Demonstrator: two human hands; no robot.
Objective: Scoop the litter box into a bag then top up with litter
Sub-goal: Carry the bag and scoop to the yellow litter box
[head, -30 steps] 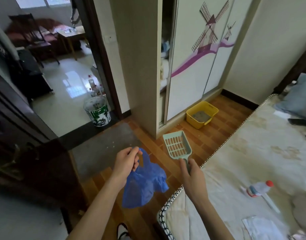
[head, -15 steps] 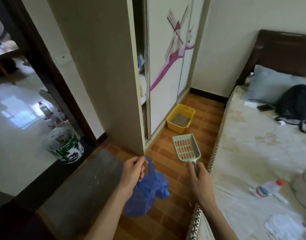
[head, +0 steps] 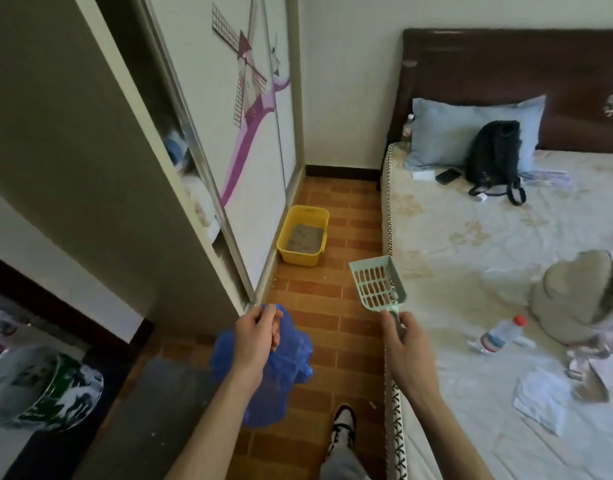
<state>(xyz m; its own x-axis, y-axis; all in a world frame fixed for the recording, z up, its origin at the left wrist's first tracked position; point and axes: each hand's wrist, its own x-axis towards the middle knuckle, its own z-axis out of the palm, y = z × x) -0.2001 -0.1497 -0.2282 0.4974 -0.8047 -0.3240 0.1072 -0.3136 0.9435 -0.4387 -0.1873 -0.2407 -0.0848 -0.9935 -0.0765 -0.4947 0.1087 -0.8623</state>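
A yellow litter box [head: 302, 258] with grey litter in it stands on the brick-pattern floor against the wardrobe, well ahead of me. My left hand [head: 258, 337] pinches the top of a crumpled blue plastic bag [head: 280, 372], which hangs below it. My right hand [head: 405, 344] grips the handle of a pale green slotted litter scoop [head: 377, 285], whose pan points up and away over the floor beside the bed edge. Both hands are raised in front of me, far short of the box.
A wardrobe [head: 249, 150] with a windmill picture lines the left. On the right is a bed [head: 488, 258] carrying a black backpack [head: 493, 157], a water bottle [head: 502, 336], a hat and papers. A green and white bucket [head: 45, 389] sits at the lower left. My shoe [head: 343, 424] is on the floor.
My view has swung right and moved forward into the bedroom aisle; the doorway and bucket slid left and the litter box came nearer. Both hands keep their hold on bag and scoop.
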